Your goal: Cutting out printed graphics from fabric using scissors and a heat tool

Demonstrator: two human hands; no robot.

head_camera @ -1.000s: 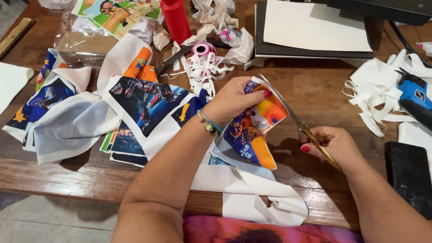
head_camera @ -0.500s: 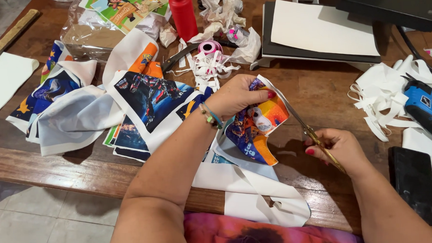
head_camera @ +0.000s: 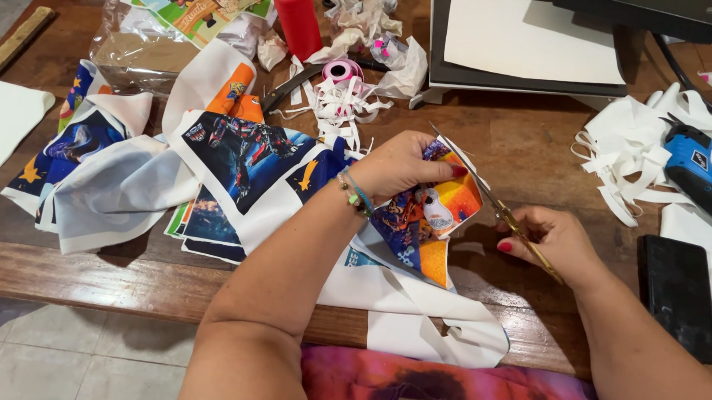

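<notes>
The left hand (head_camera: 398, 165) is closed on the upper edge of a printed fabric piece (head_camera: 428, 221), fingers curled over the edge, holding it raised above the near side of the wooden table (head_camera: 528, 147); the piece carries a blue, orange and purple picture, and its white border trails down over the near table edge. The right hand (head_camera: 551, 240) is closed around the gold handles of a pair of scissors (head_camera: 490, 203); the blades point far and left, lying against the right edge of the fabric piece. To the left lies a pile of printed fabric sheets (head_camera: 228, 149) with dark pictures; far from the hands stand a red bottle (head_camera: 298, 20) and a pink ribbon roll (head_camera: 340, 70); to the right lie white fabric strips (head_camera: 626, 151), a blue tool (head_camera: 698, 172) and a black phone (head_camera: 679, 295).
</notes>
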